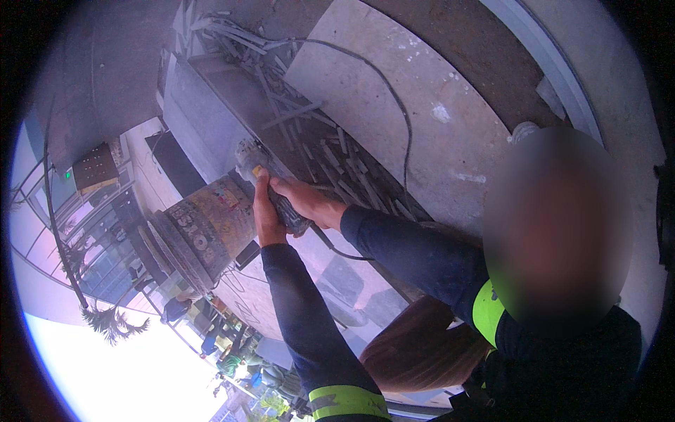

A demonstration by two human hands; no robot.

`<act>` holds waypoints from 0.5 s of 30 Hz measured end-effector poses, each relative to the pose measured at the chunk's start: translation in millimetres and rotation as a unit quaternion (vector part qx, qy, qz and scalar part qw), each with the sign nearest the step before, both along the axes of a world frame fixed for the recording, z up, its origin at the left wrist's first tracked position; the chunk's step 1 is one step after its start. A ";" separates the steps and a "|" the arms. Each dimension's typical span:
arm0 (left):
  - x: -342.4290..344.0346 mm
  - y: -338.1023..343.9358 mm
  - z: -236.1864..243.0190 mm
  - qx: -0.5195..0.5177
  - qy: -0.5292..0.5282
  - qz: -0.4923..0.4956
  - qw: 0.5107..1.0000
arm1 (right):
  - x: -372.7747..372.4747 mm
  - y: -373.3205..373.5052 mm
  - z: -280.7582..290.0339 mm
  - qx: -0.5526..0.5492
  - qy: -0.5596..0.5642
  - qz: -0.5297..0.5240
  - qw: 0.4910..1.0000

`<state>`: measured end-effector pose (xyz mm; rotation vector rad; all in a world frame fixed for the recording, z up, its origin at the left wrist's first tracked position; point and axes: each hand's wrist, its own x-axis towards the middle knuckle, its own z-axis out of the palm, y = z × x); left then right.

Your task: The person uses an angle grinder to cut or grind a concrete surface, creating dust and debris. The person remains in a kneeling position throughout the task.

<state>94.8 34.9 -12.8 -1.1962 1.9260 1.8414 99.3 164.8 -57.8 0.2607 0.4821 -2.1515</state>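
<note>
Both of my hands are wrapped round a dusty, corded angle grinder [294, 221] with a dark body and a yellow patch near its head. My left hand [266, 219] closes on one side of the body, and my right hand [308, 198] grips the other side close by. The grinder's head reaches the edge of a pale grey slab [200, 119], where haze like dust hangs. Whether its disc touches the slab cannot be made out. A power cord trails from the tool's rear end. Beside my left hand is a paint-stained bucket [193, 225].
Thin offcut strips [334, 158] lie heaped beyond my right hand. A large stained board [394, 91] has a dark cable [406, 130] curving across it. Brown cloth [422, 344] is below my right arm. People [232, 362] and railings appear in the distance.
</note>
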 end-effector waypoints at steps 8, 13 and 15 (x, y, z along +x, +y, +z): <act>-2.3 5.9 5.6 -0.022 -0.007 -0.002 1.000 | -4.5 5.1 3.5 -0.008 0.006 0.010 1.000; 2.2 9.3 4.3 -0.013 -0.007 0.001 1.000 | 0.8 10.8 5.2 -0.008 0.006 0.016 1.000; 5.2 16.8 9.6 -0.006 -0.016 0.006 1.000 | 4.5 16.5 8.2 -0.003 0.008 0.013 1.000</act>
